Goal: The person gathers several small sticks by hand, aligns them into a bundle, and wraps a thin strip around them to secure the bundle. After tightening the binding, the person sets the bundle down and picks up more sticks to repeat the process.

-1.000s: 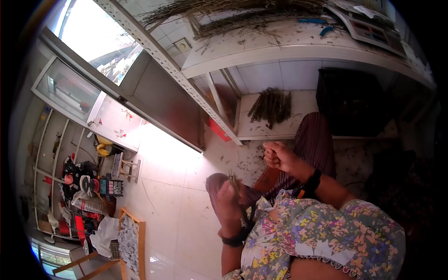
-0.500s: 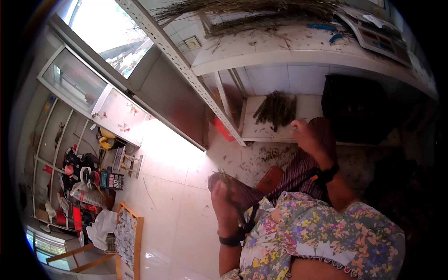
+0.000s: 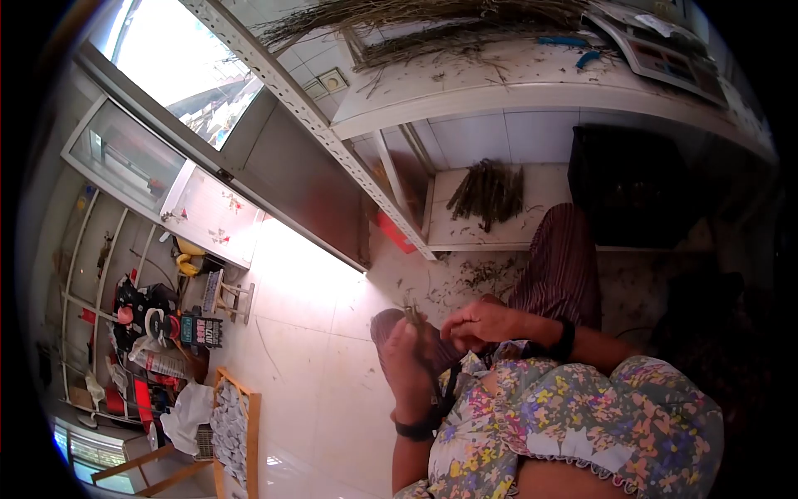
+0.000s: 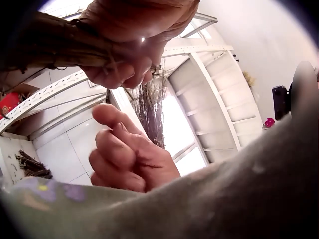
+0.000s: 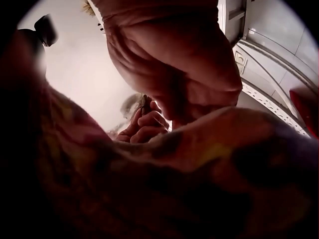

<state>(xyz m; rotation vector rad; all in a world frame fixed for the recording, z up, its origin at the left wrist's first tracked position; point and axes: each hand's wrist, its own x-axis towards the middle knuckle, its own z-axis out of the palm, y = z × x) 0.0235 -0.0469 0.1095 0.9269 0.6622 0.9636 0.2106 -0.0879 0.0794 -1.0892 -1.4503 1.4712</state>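
My left hand (image 3: 409, 366) grips a thin bundle of brown twigs (image 3: 413, 318) above my knee. In the left wrist view the left fingers (image 4: 117, 74) curl round the twigs (image 4: 60, 46). Just beside it is my right hand (image 3: 489, 323), its fingers curled and nothing visible in them. The left wrist view shows that right hand (image 4: 132, 157) below the twigs and apart from them, the index finger less bent than the others. In the right wrist view the right hand (image 5: 174, 59) fills the top, with the left hand (image 5: 147, 128) beyond it.
A pile of short sticks (image 3: 489, 193) lies on the lower shelf (image 3: 544, 179) beside a black crate (image 3: 623, 187). Long branches (image 3: 432, 29), blue-handled tools (image 3: 588, 58) and a scale (image 3: 665, 62) are on the upper shelf. Plant scraps (image 3: 486, 273) litter the floor.
My right hand moved out towards the lower shelf, then came back beside the left hand. The left hand has stayed nearly in place, gripping the twigs.
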